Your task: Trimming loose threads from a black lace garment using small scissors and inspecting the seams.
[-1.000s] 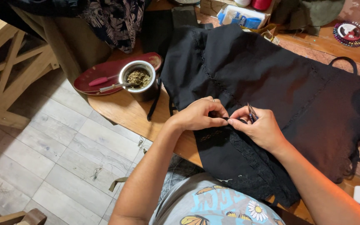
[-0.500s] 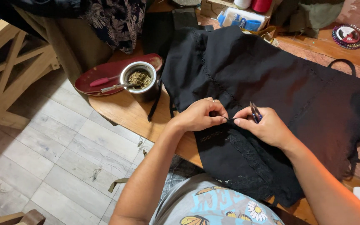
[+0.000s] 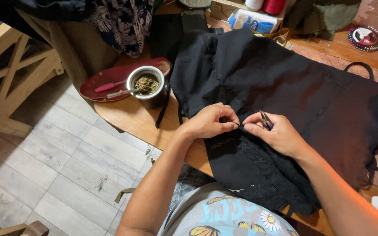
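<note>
Left hand (image 3: 210,122) fingers pinch the black lace-trimmed garment (image 3: 285,100) on the tabletop (image 3: 127,118). Right hand (image 3: 276,135) fingers pinch the same seam, small snips (image 3: 265,119) tucked in the grip.

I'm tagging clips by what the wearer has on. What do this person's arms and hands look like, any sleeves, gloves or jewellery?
Both forearms are bare, with no sleeves in view. The left hand and right hand wear no gloves, and no rings, watch or bracelets show. The fingers are uncovered; the nails are too small to judge. A grey top with butterfly and daisy prints covers the torso.
</note>
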